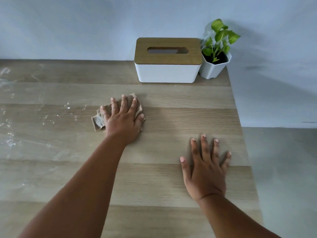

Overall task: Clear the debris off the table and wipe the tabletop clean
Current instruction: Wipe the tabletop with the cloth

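Note:
My left hand [122,117] lies flat with spread fingers on a crumpled beige cloth [98,121], pressing it onto the wooden tabletop [171,117] near the middle. Parts of the cloth stick out to the left and beyond the fingertips. My right hand [206,167] rests palm down on the bare wood near the right edge, fingers apart, holding nothing. White powdery smears and crumbs [10,141] cover the left part of the tabletop.
A white tissue box with a wooden lid [168,60] stands at the back of the table. A small green plant in a white pot [215,64] sits at the back right corner. The table's right edge [240,121] drops to a grey floor.

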`<state>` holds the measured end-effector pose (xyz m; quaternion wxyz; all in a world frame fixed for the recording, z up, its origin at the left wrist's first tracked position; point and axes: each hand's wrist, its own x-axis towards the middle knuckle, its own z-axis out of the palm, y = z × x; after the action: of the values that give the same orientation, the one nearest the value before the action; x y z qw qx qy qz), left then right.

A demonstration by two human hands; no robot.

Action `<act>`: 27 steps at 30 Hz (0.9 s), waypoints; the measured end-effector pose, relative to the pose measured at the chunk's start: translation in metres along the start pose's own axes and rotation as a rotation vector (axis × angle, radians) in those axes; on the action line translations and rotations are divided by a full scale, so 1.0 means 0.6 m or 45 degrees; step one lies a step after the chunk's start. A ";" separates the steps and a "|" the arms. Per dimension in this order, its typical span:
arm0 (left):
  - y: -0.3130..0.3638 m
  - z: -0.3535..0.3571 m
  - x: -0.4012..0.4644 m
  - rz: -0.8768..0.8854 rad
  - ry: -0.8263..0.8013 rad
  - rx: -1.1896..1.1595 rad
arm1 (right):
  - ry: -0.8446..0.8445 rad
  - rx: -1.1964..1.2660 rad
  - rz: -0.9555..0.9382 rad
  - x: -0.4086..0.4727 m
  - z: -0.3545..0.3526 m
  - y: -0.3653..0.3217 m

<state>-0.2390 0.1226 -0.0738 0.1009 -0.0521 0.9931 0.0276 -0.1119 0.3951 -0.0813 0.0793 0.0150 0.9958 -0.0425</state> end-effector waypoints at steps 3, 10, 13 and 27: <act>0.024 0.005 -0.026 0.256 0.007 0.013 | 0.001 -0.012 -0.004 0.000 -0.002 -0.001; -0.041 0.032 -0.130 0.374 0.147 -0.145 | -0.010 -0.011 -0.006 -0.001 -0.004 -0.002; -0.087 0.008 -0.065 0.145 0.091 -0.146 | -0.031 -0.005 0.000 -0.001 -0.004 -0.001; 0.039 0.019 -0.046 0.250 0.102 -0.046 | 0.024 -0.002 -0.014 -0.001 0.001 0.000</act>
<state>-0.2126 0.1495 -0.0782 0.0570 0.0426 0.9960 0.0532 -0.1114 0.3952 -0.0817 0.0696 0.0101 0.9966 -0.0420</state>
